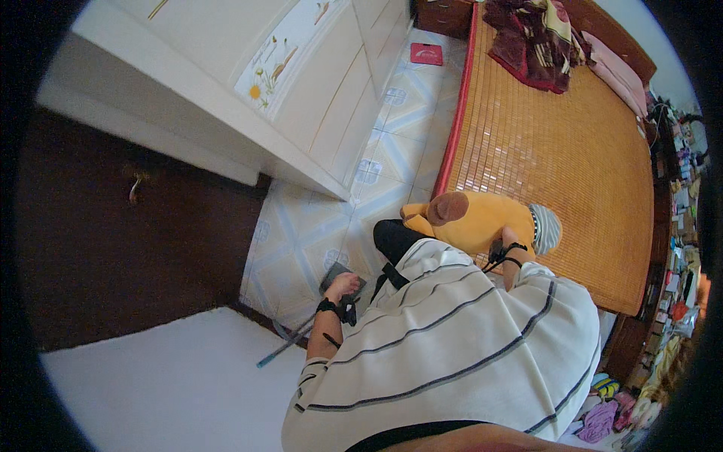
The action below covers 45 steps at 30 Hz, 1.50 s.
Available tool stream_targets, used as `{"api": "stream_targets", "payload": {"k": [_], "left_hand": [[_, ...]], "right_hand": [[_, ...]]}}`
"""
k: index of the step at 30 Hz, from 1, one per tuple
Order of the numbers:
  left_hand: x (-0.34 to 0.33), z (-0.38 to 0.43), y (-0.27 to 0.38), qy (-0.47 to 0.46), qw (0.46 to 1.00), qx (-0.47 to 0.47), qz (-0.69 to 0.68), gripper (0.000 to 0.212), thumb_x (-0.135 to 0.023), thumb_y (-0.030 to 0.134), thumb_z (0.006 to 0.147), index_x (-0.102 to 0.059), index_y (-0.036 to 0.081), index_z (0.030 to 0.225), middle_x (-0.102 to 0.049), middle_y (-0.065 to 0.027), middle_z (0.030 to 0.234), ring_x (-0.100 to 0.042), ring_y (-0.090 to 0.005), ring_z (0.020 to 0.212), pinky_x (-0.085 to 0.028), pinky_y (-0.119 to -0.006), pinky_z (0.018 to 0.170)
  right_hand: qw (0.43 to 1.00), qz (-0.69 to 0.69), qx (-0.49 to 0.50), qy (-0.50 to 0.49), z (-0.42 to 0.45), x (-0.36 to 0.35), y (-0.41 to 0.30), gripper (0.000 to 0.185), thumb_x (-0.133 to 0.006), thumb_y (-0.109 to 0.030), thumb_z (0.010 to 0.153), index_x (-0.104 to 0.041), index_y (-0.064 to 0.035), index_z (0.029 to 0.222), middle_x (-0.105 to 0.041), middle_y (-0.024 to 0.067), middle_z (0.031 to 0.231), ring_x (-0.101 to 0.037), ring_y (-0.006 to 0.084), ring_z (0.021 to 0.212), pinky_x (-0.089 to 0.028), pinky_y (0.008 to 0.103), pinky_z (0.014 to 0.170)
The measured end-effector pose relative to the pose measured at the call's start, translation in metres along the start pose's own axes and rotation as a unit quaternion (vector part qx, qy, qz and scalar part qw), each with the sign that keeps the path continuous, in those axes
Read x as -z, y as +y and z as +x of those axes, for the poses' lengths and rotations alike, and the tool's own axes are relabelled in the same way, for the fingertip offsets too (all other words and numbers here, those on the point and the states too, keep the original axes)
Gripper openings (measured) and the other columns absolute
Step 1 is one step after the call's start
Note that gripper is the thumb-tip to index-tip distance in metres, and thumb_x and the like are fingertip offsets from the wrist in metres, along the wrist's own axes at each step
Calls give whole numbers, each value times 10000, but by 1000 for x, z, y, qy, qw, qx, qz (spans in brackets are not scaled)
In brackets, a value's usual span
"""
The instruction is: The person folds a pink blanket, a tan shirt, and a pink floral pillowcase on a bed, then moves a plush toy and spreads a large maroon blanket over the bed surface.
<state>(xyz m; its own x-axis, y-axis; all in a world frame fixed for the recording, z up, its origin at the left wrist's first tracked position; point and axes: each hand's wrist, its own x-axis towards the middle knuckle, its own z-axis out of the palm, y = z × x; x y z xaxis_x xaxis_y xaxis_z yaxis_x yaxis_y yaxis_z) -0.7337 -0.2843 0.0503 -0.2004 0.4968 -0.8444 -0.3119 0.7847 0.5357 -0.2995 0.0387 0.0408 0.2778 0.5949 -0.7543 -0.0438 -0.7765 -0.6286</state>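
Note:
My left hand, with curled fingers and black straps at its wrist, is over a dark grey, flat, squarish object near the floor. Whether it grips this is unclear. A thin rod with a teal end slants down-left from behind that forearm. My right hand, also strapped in black at the wrist, lies against the orange plush toy, its fingers partly hidden. The toy has a brown patch and a grey striped cap, and rests at the corner of the bed.
The bed has a woven mat, a maroon blanket and a pink pillow. A white cabinet stands left of the tiled floor. A red scale-like square lies farther off. Cluttered shelves line the right.

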Motion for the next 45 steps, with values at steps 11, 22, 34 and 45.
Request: {"api": "stream_targets", "payload": {"k": [11,22,34,45], "left_hand": [[52,132,111,-90,982,-49,161,222,-478,219,799,-563,57,926,-578,-50,768,-544,-145,635,-429,-256,545],[14,239,388,-82,961,-54,259,210,-453,224,799,-554,48,855,-570,-56,695,-541,-182,595,-443,-337,569],[-226,298,668,-230,527,-402,713,302,-521,280,708,-537,67,921,-575,-148,878,-545,-309,825,-440,-392,692],[-304,331,798,-171,588,-494,617,869,-676,461,560,-298,63,1234,-387,-207,1181,-377,-338,1092,-351,-391,865]], "right_hand": [[996,34,-85,-16,38,-42,-13,203,-442,-207,757,-521,-20,774,-485,89,631,-478,197,551,-412,327,495],[981,151,-84,88,50,-72,-92,191,-446,-200,749,-523,-25,750,-475,83,602,-473,192,534,-412,320,487],[931,-203,239,187,135,-154,-317,308,-568,-276,673,-563,26,610,-543,104,516,-536,192,464,-402,310,427],[937,-127,326,2,163,-369,-507,268,-576,-233,675,-593,19,764,-580,97,625,-560,159,564,-440,287,501]]}}
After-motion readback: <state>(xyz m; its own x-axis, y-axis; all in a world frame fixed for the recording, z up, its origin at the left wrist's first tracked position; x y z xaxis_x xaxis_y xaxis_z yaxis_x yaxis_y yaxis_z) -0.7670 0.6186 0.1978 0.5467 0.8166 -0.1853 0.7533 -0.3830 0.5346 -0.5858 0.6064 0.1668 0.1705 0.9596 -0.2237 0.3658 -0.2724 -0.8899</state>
